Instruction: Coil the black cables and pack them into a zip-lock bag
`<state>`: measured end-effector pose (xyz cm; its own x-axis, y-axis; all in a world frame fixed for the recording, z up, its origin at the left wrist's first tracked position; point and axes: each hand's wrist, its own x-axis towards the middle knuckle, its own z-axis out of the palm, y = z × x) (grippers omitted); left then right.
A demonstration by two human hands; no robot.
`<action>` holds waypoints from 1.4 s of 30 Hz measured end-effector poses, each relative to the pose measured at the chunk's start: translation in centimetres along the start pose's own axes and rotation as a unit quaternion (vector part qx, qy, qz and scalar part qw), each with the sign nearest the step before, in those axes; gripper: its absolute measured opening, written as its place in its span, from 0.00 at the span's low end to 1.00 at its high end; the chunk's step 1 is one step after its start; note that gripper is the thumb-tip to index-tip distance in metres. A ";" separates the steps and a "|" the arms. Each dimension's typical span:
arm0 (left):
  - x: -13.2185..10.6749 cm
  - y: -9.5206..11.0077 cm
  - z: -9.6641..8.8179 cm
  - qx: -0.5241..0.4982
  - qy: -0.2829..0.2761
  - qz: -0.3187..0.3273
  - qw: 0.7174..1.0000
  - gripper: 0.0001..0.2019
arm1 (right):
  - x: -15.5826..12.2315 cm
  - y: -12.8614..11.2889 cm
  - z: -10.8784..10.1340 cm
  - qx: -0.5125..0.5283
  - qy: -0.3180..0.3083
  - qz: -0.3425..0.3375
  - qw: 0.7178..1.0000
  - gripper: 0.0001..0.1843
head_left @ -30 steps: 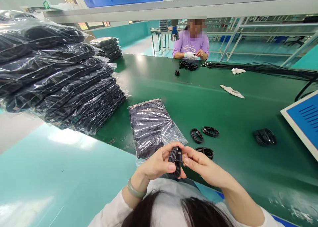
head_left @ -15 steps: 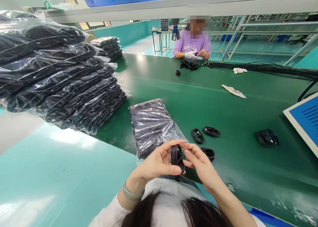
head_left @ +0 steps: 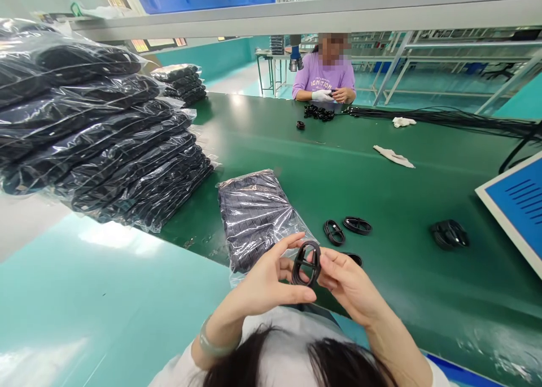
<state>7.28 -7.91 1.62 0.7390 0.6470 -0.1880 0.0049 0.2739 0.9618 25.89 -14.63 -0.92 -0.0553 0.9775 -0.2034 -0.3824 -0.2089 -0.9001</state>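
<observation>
Both my hands hold one small coil of black cable (head_left: 306, 262) up in front of me, above the near edge of the green belt (head_left: 381, 189). My left hand (head_left: 265, 282) pinches the coil's left side between thumb and fingers. On the coil's right side my right hand (head_left: 349, 282) grips it with closed fingers. The coil faces me as an open oval with a tie across its middle. Just behind my hands lies a clear bag of dark cables (head_left: 254, 217).
Three more coils (head_left: 334, 231) (head_left: 358, 225) (head_left: 449, 234) lie on the belt to the right. Stacked bags of cables (head_left: 101, 138) fill the left. A blue-and-white board (head_left: 514, 203) juts in at right. A person in purple (head_left: 325, 79) works at the far end beside long cables (head_left: 444, 118) and white cloths (head_left: 393, 156).
I have turned the coil from edge-on to face-on and raised it slightly. My fingers have shifted round its rim.
</observation>
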 end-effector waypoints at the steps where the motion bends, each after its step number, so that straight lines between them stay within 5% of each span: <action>1: 0.0 0.0 -0.3 -0.037 -0.019 -0.013 0.999 0.44 | 0.1 0.0 -0.4 0.046 -0.013 0.026 0.999 0.20; 8: 0.8 -1.5 -0.6 -0.172 -0.120 -0.059 0.976 0.40 | 0.1 0.4 -1.1 0.097 -0.046 0.072 0.992 0.21; 29: 1.5 -2.1 0.4 -0.110 -0.065 0.014 0.992 0.33 | -0.3 1.1 -0.1 -0.091 0.055 -0.001 0.994 0.24; 34: 1.4 -1.7 0.4 -0.060 -0.019 -0.006 0.998 0.36 | -0.8 1.6 -0.2 -0.213 0.162 -0.117 0.957 0.21; 37: 1.3 -1.7 0.5 -0.030 -0.017 -0.019 0.999 0.37 | -0.7 1.2 -0.3 -0.259 0.085 -0.154 0.950 0.11; 42: 1.2 -2.3 0.5 -0.066 -0.050 -0.021 0.996 0.42 | -0.5 0.9 -1.1 -0.212 0.022 -0.136 0.967 0.10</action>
<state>8.51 -8.05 -0.68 0.8036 0.5605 -0.2003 -0.0461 0.3941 0.9179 26.57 -15.35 -2.02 0.0373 0.9977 0.0563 0.0361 0.0550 -0.9978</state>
